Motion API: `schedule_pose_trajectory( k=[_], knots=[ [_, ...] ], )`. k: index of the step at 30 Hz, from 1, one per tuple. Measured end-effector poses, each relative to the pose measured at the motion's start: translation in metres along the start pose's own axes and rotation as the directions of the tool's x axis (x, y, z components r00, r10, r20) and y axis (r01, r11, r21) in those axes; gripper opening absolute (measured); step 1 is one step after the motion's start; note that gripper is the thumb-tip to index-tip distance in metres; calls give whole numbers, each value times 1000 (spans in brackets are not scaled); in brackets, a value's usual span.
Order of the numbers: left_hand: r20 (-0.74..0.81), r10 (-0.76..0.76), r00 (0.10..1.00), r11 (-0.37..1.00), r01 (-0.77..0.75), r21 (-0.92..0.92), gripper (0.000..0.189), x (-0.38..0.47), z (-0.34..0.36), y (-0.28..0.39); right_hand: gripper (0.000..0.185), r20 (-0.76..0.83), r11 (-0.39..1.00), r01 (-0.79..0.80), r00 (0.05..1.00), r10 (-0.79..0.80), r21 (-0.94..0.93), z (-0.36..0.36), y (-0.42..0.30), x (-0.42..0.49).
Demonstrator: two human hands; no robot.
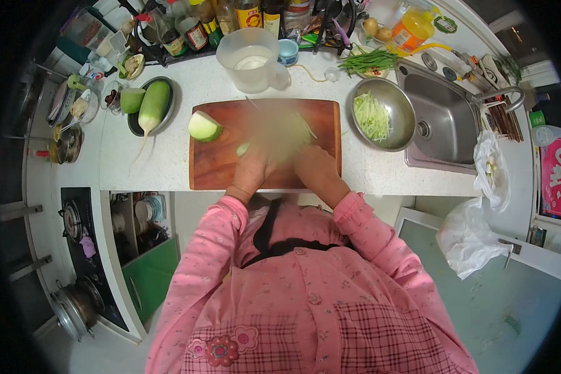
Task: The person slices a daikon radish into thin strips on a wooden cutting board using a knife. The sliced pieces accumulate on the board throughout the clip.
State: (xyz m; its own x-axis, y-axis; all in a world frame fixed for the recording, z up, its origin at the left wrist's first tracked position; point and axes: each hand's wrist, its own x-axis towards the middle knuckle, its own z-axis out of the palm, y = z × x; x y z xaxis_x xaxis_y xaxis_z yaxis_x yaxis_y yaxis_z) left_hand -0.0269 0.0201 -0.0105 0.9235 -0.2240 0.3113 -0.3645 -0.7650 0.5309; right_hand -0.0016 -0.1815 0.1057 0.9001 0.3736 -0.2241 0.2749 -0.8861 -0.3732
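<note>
Both hands are over a wooden cutting board (pixel 215 163), where a blurred patch hides the fingers' far side and whatever lies between them. My left hand (pixel 252 166) rests low on the board, beside a small pale green piece (pixel 242 149). My right hand (pixel 315 163) is curled near the board's right part, just below pale green shreds (pixel 308 128); what it holds cannot be made out. A thin metal tip shows above the blur. A cut chunk of green radish (pixel 205 126) sits at the board's upper left. Shredded radish (pixel 372 117) fills part of a steel bowl (pixel 402 119) to the right.
A dark bowl (pixel 171 105) holds a whole green radish (pixel 154 105) and a cut piece. Behind the board stand a plastic jug (pixel 248 70), a small blue cup (pixel 288 52) and several bottles. Green stalks (pixel 369 61) lie near the sink (pixel 449 121); plastic bags hang at the right.
</note>
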Motion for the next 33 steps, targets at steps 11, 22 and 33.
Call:
schedule_pose_trajectory(
  k=[11, 22, 33],
  knots=[
    [-12, 16, 1000, 1000, -16, -5, 38, 2, -2, 3, 48, 14, 975, -183, 983, 182, 126, -8, 26, -23],
    [-32, 26, 999, 1000, -26, 3, 37, 1, -2, 3, 48, 22, 973, -168, 986, 167, 155, -18, 18, -38],
    [-28, 15, 999, 1000, -15, 10, 37, 1, -1, 3, 45, 20, 976, -161, 987, 160, 144, -17, 16, -40]
  ],
)
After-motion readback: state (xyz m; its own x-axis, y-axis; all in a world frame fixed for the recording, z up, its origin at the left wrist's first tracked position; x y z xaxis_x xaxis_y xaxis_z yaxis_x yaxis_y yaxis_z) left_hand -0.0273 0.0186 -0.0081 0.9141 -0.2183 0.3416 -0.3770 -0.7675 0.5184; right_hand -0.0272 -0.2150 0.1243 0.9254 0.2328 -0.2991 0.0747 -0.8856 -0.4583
